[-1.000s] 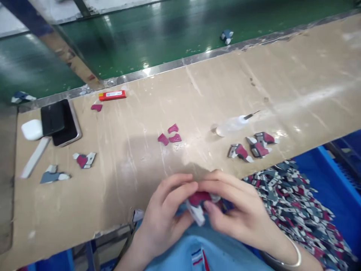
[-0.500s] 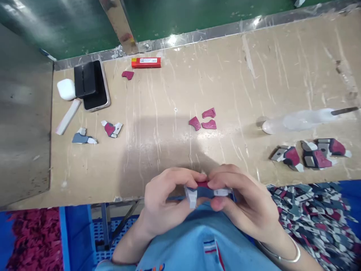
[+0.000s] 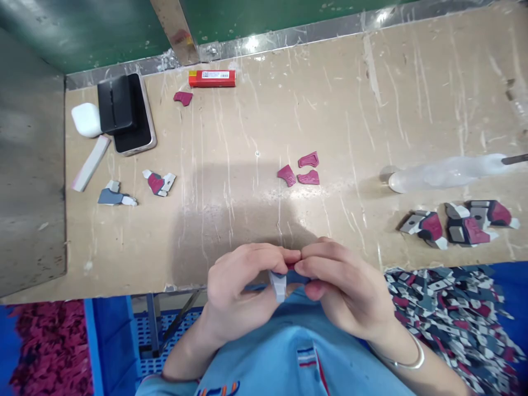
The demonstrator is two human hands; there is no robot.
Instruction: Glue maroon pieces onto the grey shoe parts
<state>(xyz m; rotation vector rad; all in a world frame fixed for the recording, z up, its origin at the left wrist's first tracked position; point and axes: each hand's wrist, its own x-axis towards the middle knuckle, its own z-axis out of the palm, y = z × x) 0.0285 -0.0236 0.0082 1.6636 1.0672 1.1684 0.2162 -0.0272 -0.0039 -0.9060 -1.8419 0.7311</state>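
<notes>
At the table's front edge, my left hand (image 3: 245,286) and my right hand (image 3: 344,283) pinch one small plastic part (image 3: 279,286) between them. Its light grey end shows by my left thumb, and a sliver of maroon peeks out between my fingertips. Most of this part is covered by my fingers. Beyond my hands lie three loose maroon pieces: a left one (image 3: 287,175), an upper one (image 3: 309,159) and a lower one (image 3: 308,177). To the right rest several assembled grey and maroon parts (image 3: 429,226).
A clear bottle (image 3: 445,171) lies at right. On the left are a phone (image 3: 149,124), black case (image 3: 116,104), white case (image 3: 86,120) and two small assemblies (image 3: 159,182). A red box (image 3: 212,78) sits at the back. Bins of maroon pieces (image 3: 53,346) and mixed parts (image 3: 454,324) stand below.
My right hand has shifted slightly left and its fingers now cover the part's right grey end. The view has moved a little. Both hands keep hold of the part.
</notes>
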